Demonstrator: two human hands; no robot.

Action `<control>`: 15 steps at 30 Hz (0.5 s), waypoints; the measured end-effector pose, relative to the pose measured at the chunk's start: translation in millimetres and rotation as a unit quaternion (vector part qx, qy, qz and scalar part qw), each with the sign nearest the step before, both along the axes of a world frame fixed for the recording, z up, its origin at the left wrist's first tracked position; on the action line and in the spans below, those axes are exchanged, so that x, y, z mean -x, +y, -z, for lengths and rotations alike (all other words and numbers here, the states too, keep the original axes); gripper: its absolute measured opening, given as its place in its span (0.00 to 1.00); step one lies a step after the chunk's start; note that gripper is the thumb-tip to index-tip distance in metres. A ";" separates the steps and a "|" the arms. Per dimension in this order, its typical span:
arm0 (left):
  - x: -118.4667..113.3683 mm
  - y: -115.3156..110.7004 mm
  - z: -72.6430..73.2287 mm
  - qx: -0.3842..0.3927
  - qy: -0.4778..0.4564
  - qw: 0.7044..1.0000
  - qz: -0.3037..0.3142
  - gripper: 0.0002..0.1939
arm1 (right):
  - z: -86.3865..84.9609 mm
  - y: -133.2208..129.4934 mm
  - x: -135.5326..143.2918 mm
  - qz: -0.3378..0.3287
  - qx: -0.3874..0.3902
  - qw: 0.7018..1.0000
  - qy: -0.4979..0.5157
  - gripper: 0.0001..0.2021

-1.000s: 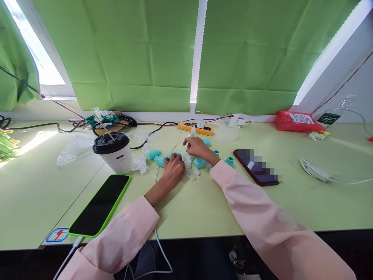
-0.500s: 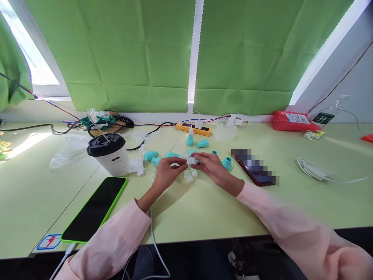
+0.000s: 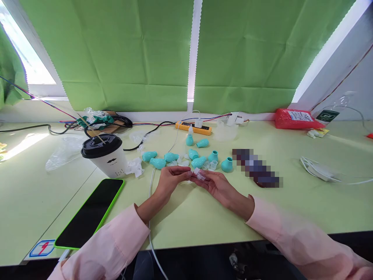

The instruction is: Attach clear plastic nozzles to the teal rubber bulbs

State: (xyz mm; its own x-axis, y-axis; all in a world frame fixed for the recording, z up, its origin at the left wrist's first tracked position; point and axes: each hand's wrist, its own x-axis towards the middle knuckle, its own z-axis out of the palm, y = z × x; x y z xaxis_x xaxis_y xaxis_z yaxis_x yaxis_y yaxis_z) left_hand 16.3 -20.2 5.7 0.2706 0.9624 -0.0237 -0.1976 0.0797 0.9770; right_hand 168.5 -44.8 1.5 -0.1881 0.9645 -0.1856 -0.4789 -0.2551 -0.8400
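Observation:
Near the middle of the table, my right hand [image 3: 219, 186] holds a small clear plastic piece [image 3: 199, 174] between thumb and fingers. My left hand [image 3: 171, 179] meets it from the left, its fingers pressed together at the piece; whether they grip it too is hard to tell. Just beyond the hands lie several turquoise bulbs [image 3: 199, 162], with small clear plastic parts [image 3: 213, 165] among them. One turquoise bulb with a clear nozzle [image 3: 189, 139] stands upright farther back. Another bulb [image 3: 227, 165] stands to the right of the group.
A white cup with a black lid [image 3: 112, 161] and a green-edged phone [image 3: 90, 214] are at left. Behind sits an orange power strip [image 3: 194, 128]. To the right are a blurred-out phone [image 3: 258, 169], a white cable [image 3: 317, 170] and a red package [image 3: 297, 119].
Both hands have drawn slightly nearer, uncovering more turquoise bulbs. The clear piece between them has moved nearer and a little right. The view has shifted slightly.

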 end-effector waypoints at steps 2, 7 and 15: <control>-0.9 -1.2 0.1 -0.003 0.015 1.000 -0.004 0.13 | 3.9 1.6 -0.5 -0.008 -0.004 1.000 -0.013 0.08; -5.9 -6.7 -1.4 -0.026 0.065 0.998 0.001 0.11 | 10.9 -1.7 2.9 0.042 -0.073 0.994 -0.063 0.10; -8.1 -7.1 0.0 -0.029 0.043 0.999 0.013 0.10 | 15.2 -3.7 7.1 0.083 -0.113 0.986 -0.091 0.09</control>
